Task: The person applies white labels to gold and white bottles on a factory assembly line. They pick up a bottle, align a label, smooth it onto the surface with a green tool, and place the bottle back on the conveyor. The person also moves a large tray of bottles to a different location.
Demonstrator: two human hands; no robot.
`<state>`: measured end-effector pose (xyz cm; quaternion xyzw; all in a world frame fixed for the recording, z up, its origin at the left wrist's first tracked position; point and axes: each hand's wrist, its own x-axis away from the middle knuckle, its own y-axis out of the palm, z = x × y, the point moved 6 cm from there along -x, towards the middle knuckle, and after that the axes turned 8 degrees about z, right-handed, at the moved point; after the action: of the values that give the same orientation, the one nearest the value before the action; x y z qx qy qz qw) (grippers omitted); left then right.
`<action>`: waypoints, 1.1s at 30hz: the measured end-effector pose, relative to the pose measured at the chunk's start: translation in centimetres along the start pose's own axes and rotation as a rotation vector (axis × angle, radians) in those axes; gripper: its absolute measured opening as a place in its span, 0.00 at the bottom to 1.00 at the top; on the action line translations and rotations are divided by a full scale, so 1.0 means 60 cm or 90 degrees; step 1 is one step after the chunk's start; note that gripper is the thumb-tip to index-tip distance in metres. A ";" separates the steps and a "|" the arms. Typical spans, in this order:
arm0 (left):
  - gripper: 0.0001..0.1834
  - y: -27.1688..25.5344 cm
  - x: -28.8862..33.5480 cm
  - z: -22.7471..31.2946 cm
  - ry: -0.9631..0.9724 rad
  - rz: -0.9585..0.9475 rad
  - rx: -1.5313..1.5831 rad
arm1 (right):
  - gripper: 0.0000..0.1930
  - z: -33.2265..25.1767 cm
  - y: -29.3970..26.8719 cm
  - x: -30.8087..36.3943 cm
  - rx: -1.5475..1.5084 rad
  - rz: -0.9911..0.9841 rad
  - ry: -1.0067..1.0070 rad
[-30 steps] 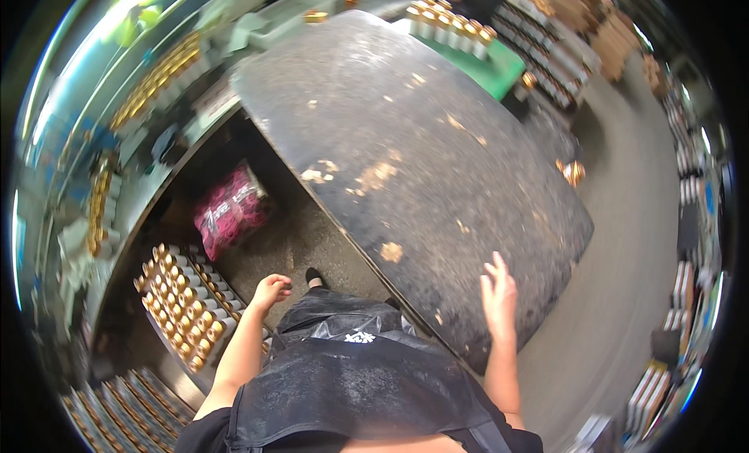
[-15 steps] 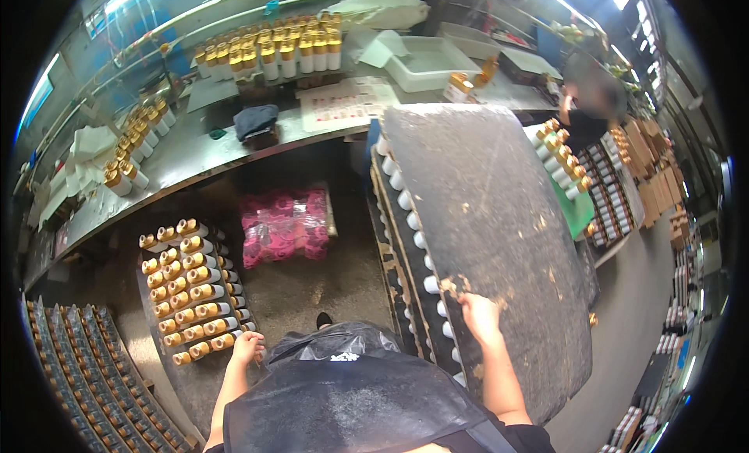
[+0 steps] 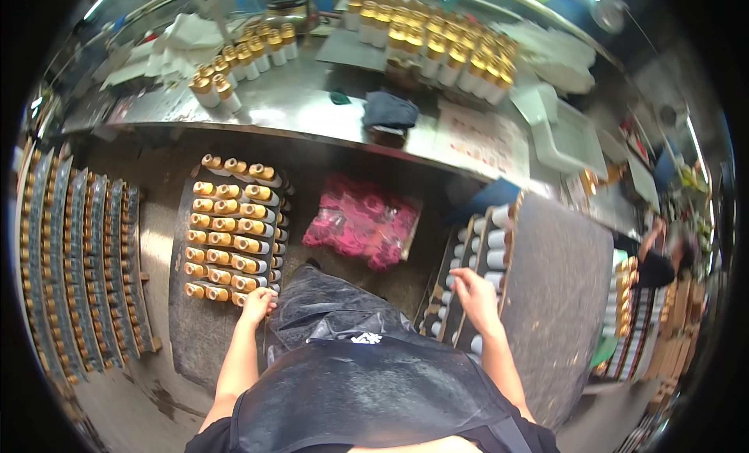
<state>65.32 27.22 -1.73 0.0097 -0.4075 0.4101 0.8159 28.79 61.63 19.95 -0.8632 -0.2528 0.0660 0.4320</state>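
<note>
Person's now turned toward the bench (image 3: 312, 98): left hand (image 3: 261, 303) curled at the gold-topped bottles' (image 3: 253, 227) near corner, grip unclear, right hand (image 3: 477, 301) loosely open beside white bottles (image 3: 498, 259) at the board's (image 3: 550, 297) edge, 2 batches seemingly reachable.

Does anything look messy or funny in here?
Yes, a little: the white sheets at the back left of the metal bench lie in a crumpled heap, which looks untidy next to the neat rows of gold-topped bottles.
</note>
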 end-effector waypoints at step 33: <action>0.16 -0.261 -0.557 0.188 -0.139 0.216 0.514 | 0.12 -0.432 0.464 -0.919 -0.123 -0.289 0.018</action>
<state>57.46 -9.23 -11.70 0.3036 -0.2944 0.6610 0.6199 0.35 2.04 8.51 -0.8222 -0.4396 -0.0691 0.3549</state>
